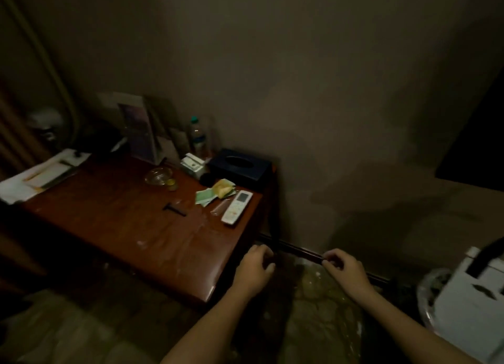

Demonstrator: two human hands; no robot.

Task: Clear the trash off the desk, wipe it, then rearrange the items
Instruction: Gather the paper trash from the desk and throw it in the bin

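Head view: left hand [255, 268] and right hand [345, 268] hang loosely curled, empty; wrappers [215, 193], well beyond the left fingers, look light and crinkly, so pinch an edge.

You stand in a dim room, facing a plain wall.
The wall [300, 77] is grey-brown, with a weak patch of light near the middle and deep shadow toward the edges. A dark red wooden desk [122, 227] stands against it at your left. Low down, a dark skirting [305, 251] runs along the wall, above a mottled, stone-like floor [321, 295]. A black panel [474, 145] sits at the right edge.
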